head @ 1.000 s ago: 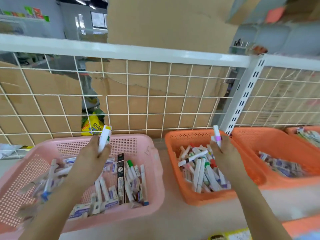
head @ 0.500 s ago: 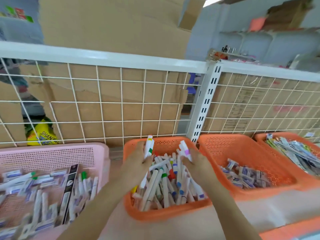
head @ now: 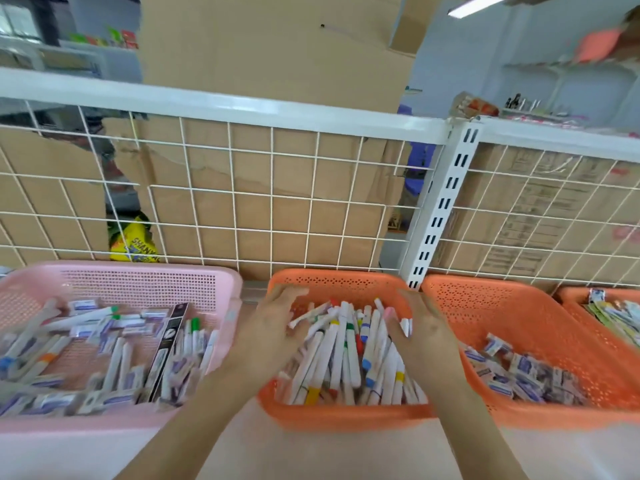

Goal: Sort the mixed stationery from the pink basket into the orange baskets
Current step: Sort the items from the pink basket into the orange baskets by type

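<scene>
Four baskets line the worktop (head: 329, 452) along the wire grid (head: 242, 209): the pink basket (head: 138, 271) at the left, then three orange ones. The nearest orange basket (head: 346, 276) holds a heap of markers (head: 346, 355). The middle orange basket (head: 485, 299) holds small wrapped packets (head: 519, 372). The far orange basket (head: 568, 296) is cut off by the frame edge.

Both hands are over the marker heap. Half a second ago each pinched a single marker upright above this basket. Now the left hand (head: 273, 327) shows spread, slack fingers with nothing in them, and the right hand (head: 426, 330) likewise has its fingers loose among the caps; motion blur softens the fingertips. The two markers seem to have dropped onto the pile, though I cannot pick them out from the rest.

That would close one round of sorting. The pink basket is far from done: more markers, small packets and a long black box (head: 169, 341) lie mixed in it (head: 104, 348), so the hands probably need to go back left for another pick.
</scene>
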`<move>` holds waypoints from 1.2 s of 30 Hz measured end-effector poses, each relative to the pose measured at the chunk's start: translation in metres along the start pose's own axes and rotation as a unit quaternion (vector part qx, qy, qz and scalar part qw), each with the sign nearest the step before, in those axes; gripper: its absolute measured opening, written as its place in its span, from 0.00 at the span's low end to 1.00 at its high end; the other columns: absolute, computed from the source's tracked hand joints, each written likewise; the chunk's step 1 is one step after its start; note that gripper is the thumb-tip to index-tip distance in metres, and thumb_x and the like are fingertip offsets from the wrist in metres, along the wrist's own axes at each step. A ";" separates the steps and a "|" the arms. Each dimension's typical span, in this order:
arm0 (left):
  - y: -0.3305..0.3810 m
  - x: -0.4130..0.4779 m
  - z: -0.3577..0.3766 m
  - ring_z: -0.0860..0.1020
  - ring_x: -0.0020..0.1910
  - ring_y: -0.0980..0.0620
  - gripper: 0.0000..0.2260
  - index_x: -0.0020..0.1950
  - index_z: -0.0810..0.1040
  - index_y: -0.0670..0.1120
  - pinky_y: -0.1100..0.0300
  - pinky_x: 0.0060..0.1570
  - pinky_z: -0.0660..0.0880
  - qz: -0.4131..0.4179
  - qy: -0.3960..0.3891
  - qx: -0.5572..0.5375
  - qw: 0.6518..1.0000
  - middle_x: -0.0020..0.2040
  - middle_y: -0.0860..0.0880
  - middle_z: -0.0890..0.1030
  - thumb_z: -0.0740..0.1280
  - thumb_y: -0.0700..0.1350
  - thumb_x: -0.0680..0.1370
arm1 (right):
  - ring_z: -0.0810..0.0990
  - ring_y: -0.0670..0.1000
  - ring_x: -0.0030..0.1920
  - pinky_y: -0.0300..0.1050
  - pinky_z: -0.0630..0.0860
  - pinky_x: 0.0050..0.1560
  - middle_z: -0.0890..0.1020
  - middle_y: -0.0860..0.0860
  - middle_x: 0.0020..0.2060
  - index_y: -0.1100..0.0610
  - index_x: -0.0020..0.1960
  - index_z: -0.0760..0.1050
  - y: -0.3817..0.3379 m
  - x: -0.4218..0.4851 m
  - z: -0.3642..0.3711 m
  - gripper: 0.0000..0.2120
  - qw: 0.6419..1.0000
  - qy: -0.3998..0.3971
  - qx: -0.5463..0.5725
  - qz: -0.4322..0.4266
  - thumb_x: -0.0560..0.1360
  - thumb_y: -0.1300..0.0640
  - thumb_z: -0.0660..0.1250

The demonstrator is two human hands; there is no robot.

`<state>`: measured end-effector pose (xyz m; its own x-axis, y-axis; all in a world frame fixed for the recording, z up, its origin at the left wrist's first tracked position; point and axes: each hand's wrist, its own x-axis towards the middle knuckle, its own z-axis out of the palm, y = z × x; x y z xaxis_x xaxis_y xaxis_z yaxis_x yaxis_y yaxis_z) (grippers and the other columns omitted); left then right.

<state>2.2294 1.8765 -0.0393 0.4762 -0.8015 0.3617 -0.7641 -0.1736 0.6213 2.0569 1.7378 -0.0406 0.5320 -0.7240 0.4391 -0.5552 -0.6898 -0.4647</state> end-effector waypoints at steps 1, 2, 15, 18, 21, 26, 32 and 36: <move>-0.005 -0.004 -0.010 0.74 0.59 0.50 0.17 0.65 0.73 0.47 0.59 0.58 0.69 -0.006 0.007 0.010 1.000 0.63 0.51 0.72 0.65 0.43 0.75 | 0.76 0.58 0.58 0.51 0.74 0.54 0.76 0.55 0.60 0.57 0.64 0.73 -0.003 0.001 0.000 0.18 1.000 -0.008 -0.002 -0.020 0.74 0.58 0.68; -0.012 -0.008 -0.020 0.74 0.59 0.48 0.18 0.63 0.74 0.46 0.58 0.58 0.69 -0.015 0.013 0.022 1.000 0.61 0.49 0.74 0.63 0.44 0.74 | 0.76 0.57 0.57 0.51 0.75 0.54 0.77 0.55 0.59 0.57 0.63 0.73 -0.006 0.002 0.002 0.18 0.999 -0.016 -0.001 -0.043 0.74 0.57 0.68; -0.127 -0.067 -0.144 0.74 0.60 0.50 0.18 0.66 0.72 0.48 0.66 0.53 0.64 -0.121 0.016 0.117 0.986 0.64 0.51 0.74 0.66 0.41 0.77 | 0.81 0.60 0.48 0.51 0.75 0.47 0.82 0.57 0.50 0.61 0.59 0.76 -0.104 -0.001 0.058 0.22 0.992 -0.059 -0.004 -0.114 0.71 0.49 0.62; -0.149 -0.074 -0.169 0.74 0.61 0.50 0.18 0.67 0.72 0.48 0.68 0.54 0.63 -0.126 0.004 0.129 0.984 0.64 0.51 0.75 0.66 0.42 0.77 | 0.81 0.60 0.49 0.52 0.76 0.50 0.81 0.57 0.51 0.60 0.59 0.76 -0.134 -0.004 0.074 0.24 0.991 -0.066 -0.001 -0.112 0.71 0.46 0.59; -0.171 -0.079 -0.190 0.71 0.66 0.49 0.19 0.68 0.70 0.47 0.67 0.60 0.61 -0.120 -0.030 0.129 0.984 0.66 0.51 0.73 0.66 0.42 0.77 | 0.79 0.60 0.55 0.53 0.74 0.55 0.79 0.56 0.56 0.59 0.62 0.74 -0.160 -0.007 0.092 0.25 0.990 -0.084 0.003 -0.110 0.71 0.47 0.59; -0.210 -0.079 -0.218 0.76 0.56 0.52 0.17 0.65 0.69 0.56 0.60 0.56 0.70 -0.106 -0.059 0.117 0.986 0.64 0.53 0.74 0.66 0.45 0.77 | 0.76 0.58 0.58 0.46 0.68 0.56 0.78 0.55 0.58 0.57 0.65 0.72 -0.203 -0.009 0.119 0.28 0.988 -0.113 -0.014 -0.107 0.71 0.43 0.54; -0.247 -0.066 -0.233 0.71 0.47 0.58 0.17 0.67 0.69 0.51 0.75 0.41 0.65 -0.092 -0.115 0.140 0.979 0.66 0.53 0.73 0.64 0.47 0.78 | 0.72 0.57 0.63 0.47 0.67 0.62 0.75 0.55 0.63 0.57 0.68 0.69 -0.239 -0.011 0.146 0.19 0.984 -0.148 -0.019 -0.101 0.77 0.56 0.61; -0.257 -0.052 -0.234 0.74 0.55 0.55 0.18 0.68 0.68 0.51 0.68 0.54 0.67 -0.075 -0.157 0.126 0.977 0.67 0.53 0.72 0.64 0.46 0.79 | 0.74 0.49 0.61 0.43 0.68 0.61 0.75 0.48 0.63 0.50 0.69 0.66 -0.247 -0.005 0.164 0.19 0.961 -0.245 -0.095 -0.081 0.79 0.57 0.58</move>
<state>2.5025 2.0963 -0.0553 0.4640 -0.8855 0.0252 -0.7983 -0.4057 0.4452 2.2963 1.9123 -0.0542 0.8329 -0.5504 0.0574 -0.5216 -0.8154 -0.2510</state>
